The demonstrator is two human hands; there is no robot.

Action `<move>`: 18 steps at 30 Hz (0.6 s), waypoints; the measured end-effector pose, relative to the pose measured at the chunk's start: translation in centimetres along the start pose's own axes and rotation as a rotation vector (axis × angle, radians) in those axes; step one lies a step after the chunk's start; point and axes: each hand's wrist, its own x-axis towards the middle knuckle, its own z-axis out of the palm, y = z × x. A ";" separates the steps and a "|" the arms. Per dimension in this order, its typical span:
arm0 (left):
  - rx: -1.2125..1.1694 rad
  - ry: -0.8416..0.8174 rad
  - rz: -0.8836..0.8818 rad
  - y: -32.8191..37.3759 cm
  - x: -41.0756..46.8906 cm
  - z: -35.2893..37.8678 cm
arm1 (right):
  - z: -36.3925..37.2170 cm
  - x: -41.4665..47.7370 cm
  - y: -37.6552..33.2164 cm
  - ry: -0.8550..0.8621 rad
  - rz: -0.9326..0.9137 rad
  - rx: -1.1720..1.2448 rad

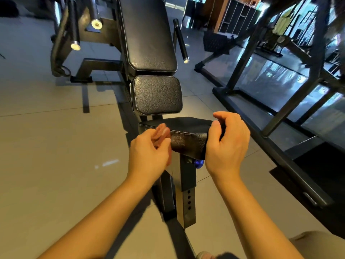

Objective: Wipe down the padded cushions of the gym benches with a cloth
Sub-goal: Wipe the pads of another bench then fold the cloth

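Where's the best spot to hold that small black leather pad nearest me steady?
Probably its right end, from the right, as the right hand does: the small black leather pad overhangs its metal post, so that end is free to wrap, leaving the rest for the reddish cloth in the left hand.

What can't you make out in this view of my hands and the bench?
All head view.
Left hand: motion blur; the reddish smear at its fingers may be the cloth, grip unclear.
Near pad: right end covered by the right hand.
Knob: partly behind that hand.
Back pad: top cut off by the frame edge.
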 end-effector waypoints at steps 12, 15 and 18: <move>0.053 -0.060 0.078 0.6 -0.8 -0.2 | 0.0 0.0 -0.2 -0.001 0.009 0.009; 0.026 -0.092 0.287 3.1 -2.0 0.1 | 0.0 0.0 -0.2 -0.003 -0.002 0.008; 0.091 -0.072 0.052 0.3 -0.1 -0.3 | 0.1 0.0 -0.2 0.000 0.006 0.000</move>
